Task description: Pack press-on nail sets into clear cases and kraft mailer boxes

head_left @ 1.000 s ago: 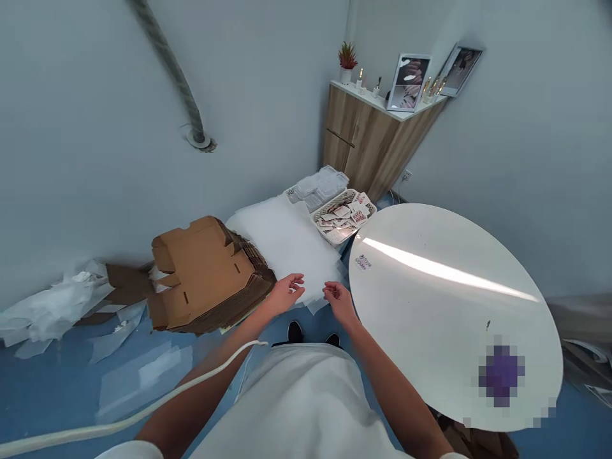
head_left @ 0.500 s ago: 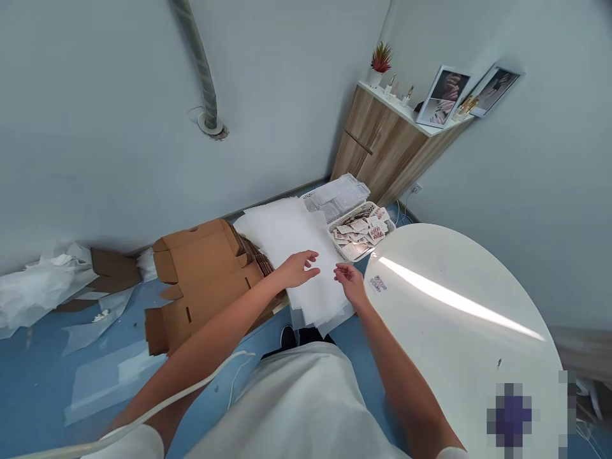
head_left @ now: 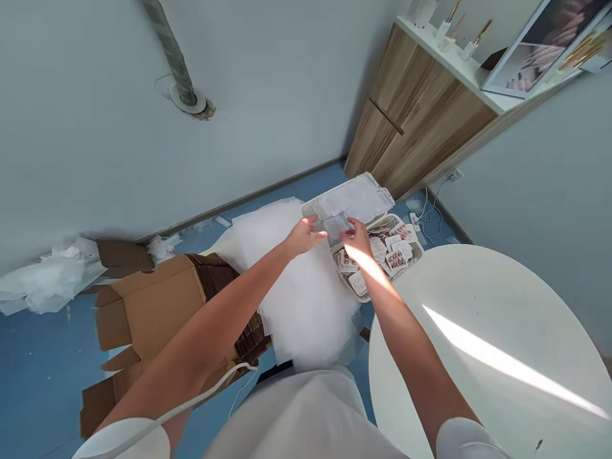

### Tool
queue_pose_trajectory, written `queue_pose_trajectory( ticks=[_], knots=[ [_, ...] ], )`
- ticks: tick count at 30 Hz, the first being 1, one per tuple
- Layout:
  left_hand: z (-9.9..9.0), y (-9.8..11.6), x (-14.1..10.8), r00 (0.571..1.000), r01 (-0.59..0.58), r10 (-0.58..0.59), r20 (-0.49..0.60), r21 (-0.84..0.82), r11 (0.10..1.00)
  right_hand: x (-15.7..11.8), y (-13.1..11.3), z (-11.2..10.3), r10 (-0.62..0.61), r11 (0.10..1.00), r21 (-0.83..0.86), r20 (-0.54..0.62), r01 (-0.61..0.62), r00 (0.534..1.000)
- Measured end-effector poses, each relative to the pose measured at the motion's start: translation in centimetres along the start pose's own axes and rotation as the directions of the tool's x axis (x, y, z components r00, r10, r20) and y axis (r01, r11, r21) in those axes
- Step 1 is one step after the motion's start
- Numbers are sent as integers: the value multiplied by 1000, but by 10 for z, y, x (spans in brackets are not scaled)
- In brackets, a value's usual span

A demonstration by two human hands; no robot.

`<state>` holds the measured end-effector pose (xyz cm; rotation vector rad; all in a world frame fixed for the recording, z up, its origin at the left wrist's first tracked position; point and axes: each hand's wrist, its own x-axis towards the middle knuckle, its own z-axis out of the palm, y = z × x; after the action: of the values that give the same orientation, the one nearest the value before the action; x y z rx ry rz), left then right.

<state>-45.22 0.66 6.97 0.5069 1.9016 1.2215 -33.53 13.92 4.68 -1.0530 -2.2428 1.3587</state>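
Both hands reach to the near end of a white basket (head_left: 310, 205) that holds clear plastic packs (head_left: 366, 196). My left hand (head_left: 304, 236) is at the basket's left corner, over the stack of white sheets (head_left: 301, 299), with its fingers apart and nothing in them. At the right side of the packs is my right hand (head_left: 356, 238), its fingers spread and bent; whether it touches the packs is unclear. Just beneath my right wrist, a second basket (head_left: 417, 256) holds many printed cards (head_left: 396, 259).
Flattened brown cardboard boxes (head_left: 162, 299) lie to the left, near white plastic wrapping (head_left: 52, 280). A round white table (head_left: 444, 382) stands on the right. Behind the baskets are a wooden cabinet (head_left: 421, 108) and white cables (head_left: 430, 213). A pale cord (head_left: 210, 379) crosses my left arm.
Both hands have moved forward from above the white sheets to the basket of clear packs. The view has shifted closer to the baskets and cabinet.
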Motion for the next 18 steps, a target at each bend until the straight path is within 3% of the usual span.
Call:
queue_pose_trajectory(
  ticks=[4, 7, 14, 18],
  knots=[
    [10, 1, 48, 997, 55, -63, -49, -143, 988, 44, 8, 15, -68, 998, 2, 19, 68, 997],
    [16, 1, 67, 993, 84, -95, -67, -153, 985, 61, 10, 24, -86, 996, -25, 17, 87, 996],
    [23, -1, 77, 996, 44, -55, -63, -160, 986, 67, 12, 28, -135, 985, -91, 98, 144, 986],
    [25, 0, 78, 996, 29, -42, -73, -172, 985, 68, 15, 32, -160, 987, -16, 99, 163, 982]
  ],
)
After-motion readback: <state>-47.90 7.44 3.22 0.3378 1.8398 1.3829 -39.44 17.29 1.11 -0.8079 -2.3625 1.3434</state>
